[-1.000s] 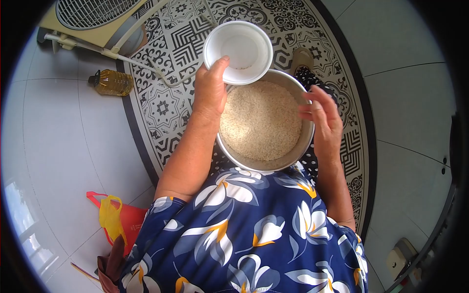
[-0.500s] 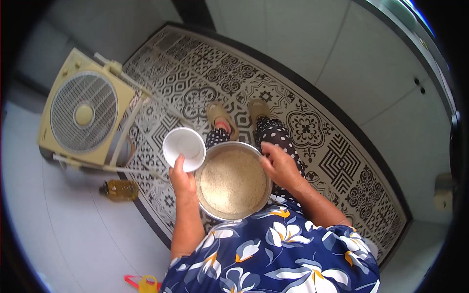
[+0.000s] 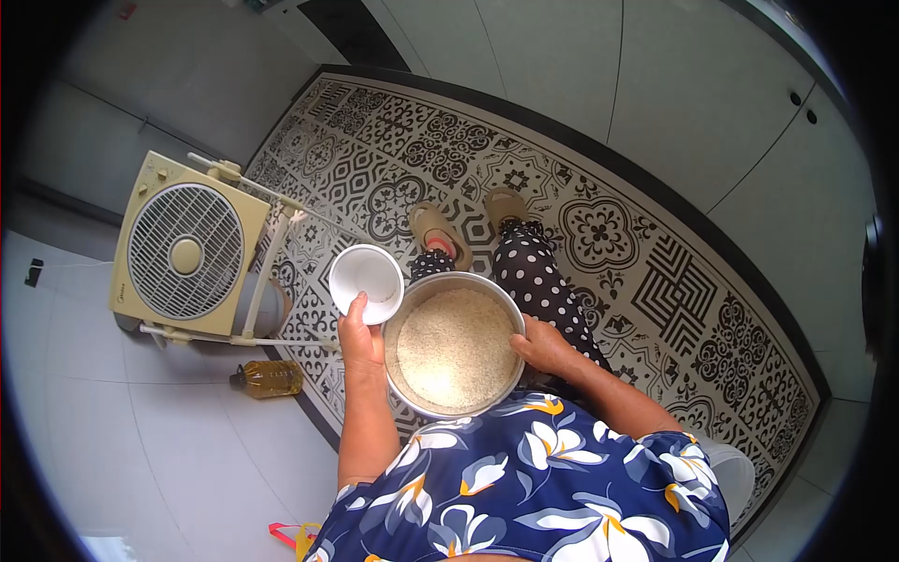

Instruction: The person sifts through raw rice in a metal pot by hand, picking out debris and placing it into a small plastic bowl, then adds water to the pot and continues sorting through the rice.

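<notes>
A round metal pot (image 3: pixel 401 401) sits in front of my body, with pale grains that look like rice (image 3: pixel 454 351) inside it. My left hand (image 3: pixel 361 335) grips a white cup (image 3: pixel 365 267), thumb over its rim, beside the pot's left edge. The cup tilts toward me, and a few small specks show inside. On the pot's right side, my right hand (image 3: pixel 545 345) has its thumb over the rim and its other fingers out of sight beneath.
A cream box fan (image 3: pixel 185 253) on a tube frame stands at the left. Near it lies a bottle of yellow liquid (image 3: pixel 270 378). A patterned mat (image 3: pixel 599 225) covers the floor under the slippers (image 3: pixel 435 229). Pale cabinets (image 3: pixel 693 103) line the far side.
My right hand has come down from above the pot and taken hold of its right rim. My left hand still holds the cup. The whole view has shifted slightly.
</notes>
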Demonstrator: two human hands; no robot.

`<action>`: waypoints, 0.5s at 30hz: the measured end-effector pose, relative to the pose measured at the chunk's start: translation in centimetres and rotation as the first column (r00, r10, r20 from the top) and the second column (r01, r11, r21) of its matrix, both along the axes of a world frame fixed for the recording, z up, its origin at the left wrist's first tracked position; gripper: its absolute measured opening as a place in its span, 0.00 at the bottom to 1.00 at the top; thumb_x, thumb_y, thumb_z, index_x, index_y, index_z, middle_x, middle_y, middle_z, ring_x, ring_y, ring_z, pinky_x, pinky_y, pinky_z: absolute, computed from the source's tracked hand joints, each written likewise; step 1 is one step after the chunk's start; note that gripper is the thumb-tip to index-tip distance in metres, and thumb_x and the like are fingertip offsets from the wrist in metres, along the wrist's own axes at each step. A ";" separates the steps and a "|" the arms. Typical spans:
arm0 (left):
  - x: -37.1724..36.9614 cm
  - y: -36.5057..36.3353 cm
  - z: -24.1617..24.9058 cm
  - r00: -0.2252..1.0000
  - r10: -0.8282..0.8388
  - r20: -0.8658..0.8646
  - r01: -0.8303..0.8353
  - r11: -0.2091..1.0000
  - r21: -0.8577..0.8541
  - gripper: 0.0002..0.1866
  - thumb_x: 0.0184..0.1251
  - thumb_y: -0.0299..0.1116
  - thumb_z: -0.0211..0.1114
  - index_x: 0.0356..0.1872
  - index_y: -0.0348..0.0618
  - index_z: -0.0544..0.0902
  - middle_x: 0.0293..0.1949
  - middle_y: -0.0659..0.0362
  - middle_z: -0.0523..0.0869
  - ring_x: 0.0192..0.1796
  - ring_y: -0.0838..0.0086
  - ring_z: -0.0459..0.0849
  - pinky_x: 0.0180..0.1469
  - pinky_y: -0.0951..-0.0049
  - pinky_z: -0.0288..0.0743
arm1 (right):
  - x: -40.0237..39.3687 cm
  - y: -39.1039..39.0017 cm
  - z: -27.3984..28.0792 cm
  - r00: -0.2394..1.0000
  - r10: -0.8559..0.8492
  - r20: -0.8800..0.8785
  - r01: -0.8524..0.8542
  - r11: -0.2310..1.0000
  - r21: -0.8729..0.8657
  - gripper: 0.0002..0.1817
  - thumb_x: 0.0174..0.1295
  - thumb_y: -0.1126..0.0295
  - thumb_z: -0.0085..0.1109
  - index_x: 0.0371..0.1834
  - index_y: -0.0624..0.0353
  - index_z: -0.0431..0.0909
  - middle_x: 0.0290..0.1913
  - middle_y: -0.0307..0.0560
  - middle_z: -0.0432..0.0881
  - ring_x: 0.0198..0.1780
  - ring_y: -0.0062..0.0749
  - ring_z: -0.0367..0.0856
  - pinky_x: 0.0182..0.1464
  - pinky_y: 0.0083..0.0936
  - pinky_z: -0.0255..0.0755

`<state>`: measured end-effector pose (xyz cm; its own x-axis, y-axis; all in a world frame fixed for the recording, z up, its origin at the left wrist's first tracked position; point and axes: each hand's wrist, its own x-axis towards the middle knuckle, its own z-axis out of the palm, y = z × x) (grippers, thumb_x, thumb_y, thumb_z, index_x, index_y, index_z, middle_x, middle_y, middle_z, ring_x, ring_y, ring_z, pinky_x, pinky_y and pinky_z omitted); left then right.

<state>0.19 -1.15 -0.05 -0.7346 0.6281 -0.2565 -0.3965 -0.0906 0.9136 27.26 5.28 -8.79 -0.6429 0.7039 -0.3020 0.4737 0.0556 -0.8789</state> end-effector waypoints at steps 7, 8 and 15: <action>-0.1 0.2 -0.4 0.996 -0.084 -0.004 0.083 0.995 -0.057 0.21 0.59 0.31 0.58 0.53 0.36 0.70 0.44 0.51 0.80 0.42 0.63 0.81 0.42 0.64 0.78 | 1.4 -0.5 -0.1 0.997 0.024 -0.071 -0.021 0.999 0.037 0.22 0.51 0.65 0.45 0.46 0.69 0.71 0.38 0.69 0.79 0.42 0.60 0.78 0.50 0.44 0.69; 0.5 0.1 0.0 0.997 -0.079 -0.007 0.078 0.994 -0.073 0.21 0.58 0.31 0.59 0.53 0.36 0.70 0.43 0.52 0.80 0.41 0.63 0.81 0.42 0.65 0.78 | 1.6 -0.6 0.0 0.997 0.026 -0.074 -0.023 0.999 0.040 0.22 0.51 0.64 0.46 0.46 0.69 0.71 0.38 0.69 0.79 0.42 0.60 0.78 0.50 0.43 0.69; 3.9 -0.1 3.5 0.997 -0.041 -0.070 0.033 0.993 -0.112 0.19 0.57 0.32 0.60 0.49 0.37 0.73 0.38 0.52 0.82 0.33 0.64 0.81 0.40 0.66 0.78 | 3.8 -1.5 0.0 0.978 0.020 -0.210 -0.019 1.000 0.005 0.23 0.51 0.65 0.46 0.48 0.71 0.70 0.36 0.70 0.79 0.42 0.59 0.78 0.49 0.44 0.69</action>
<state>4.09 -1.30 3.50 -0.7303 0.6264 -0.2727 -0.3301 0.0260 0.9436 31.02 3.81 -8.83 -0.7055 0.6912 -0.1566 0.2773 0.0658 -0.9585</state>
